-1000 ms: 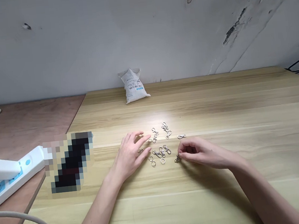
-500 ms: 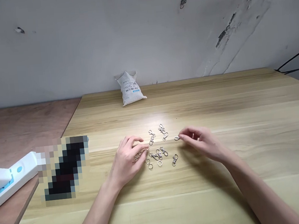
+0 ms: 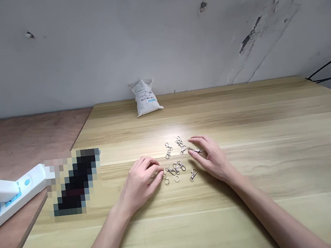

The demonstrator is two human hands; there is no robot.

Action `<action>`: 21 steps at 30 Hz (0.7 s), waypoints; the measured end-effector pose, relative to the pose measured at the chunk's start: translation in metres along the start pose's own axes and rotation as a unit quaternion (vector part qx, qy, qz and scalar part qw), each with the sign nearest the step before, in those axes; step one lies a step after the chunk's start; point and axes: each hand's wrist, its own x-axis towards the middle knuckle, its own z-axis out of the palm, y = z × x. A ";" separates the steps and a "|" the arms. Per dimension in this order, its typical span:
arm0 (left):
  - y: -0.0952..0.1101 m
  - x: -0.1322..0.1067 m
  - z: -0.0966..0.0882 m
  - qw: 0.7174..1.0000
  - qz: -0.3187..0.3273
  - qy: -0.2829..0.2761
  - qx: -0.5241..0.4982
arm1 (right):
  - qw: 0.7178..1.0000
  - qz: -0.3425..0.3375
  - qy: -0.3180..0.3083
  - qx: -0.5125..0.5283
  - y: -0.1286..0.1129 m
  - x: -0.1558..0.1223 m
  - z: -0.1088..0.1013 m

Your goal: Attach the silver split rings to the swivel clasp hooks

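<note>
Between the parted thumb and fingers of the right hand [image 3: 212, 158] lies a metal clasp [image 3: 198, 151] on the wooden table [image 3: 241, 112]; that grip is spread, and whether skin touches the metal I cannot tell. Nearer the wearer, below the right thumb, rests a separate clasp [image 3: 193, 175]. Just left of the right fingertips sits a clasp cluster [image 3: 181, 145], with a smaller clasp group [image 3: 168, 150] beyond it. The left hand [image 3: 141, 177] curls over metal rings [image 3: 167, 182], thumb and fingertips drawn close; whether they pinch a ring I cannot tell. Right of its fingertips lie 3 clasps [image 3: 181, 165] and 1 loose ring [image 3: 176, 179]. Well beyond both hands stands a white bag [image 3: 147, 106].
</note>
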 end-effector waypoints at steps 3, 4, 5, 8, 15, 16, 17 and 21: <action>-0.002 -0.026 -0.007 0.999 -0.026 -0.004 0.019 | 0.999 -0.002 -0.023 -0.045 -0.006 -0.009 0.001; -0.003 -0.036 -0.010 0.999 -0.040 -0.008 0.029 | 0.998 -0.001 -0.031 -0.058 -0.008 -0.014 0.000; -0.004 -0.047 -0.013 0.998 -0.051 -0.018 0.039 | 0.997 0.004 -0.040 -0.070 -0.010 -0.020 0.000; -0.003 -0.072 -0.017 0.993 -0.089 -0.023 0.074 | 0.993 0.011 -0.040 -0.112 -0.014 -0.040 -0.001; 0.017 -0.033 0.022 0.982 -0.138 0.025 0.128 | 0.982 0.043 -0.017 -0.185 -0.017 -0.057 0.002; 0.020 -0.022 0.030 0.983 -0.130 0.040 0.119 | 0.981 0.043 -0.017 -0.189 -0.017 -0.056 0.003; 0.023 -0.013 0.036 0.984 -0.128 0.056 0.111 | 0.980 0.041 -0.018 -0.192 -0.017 -0.055 0.003; 0.027 0.002 0.047 0.983 -0.124 0.085 0.101 | 0.980 0.027 -0.032 -0.192 -0.016 -0.053 0.005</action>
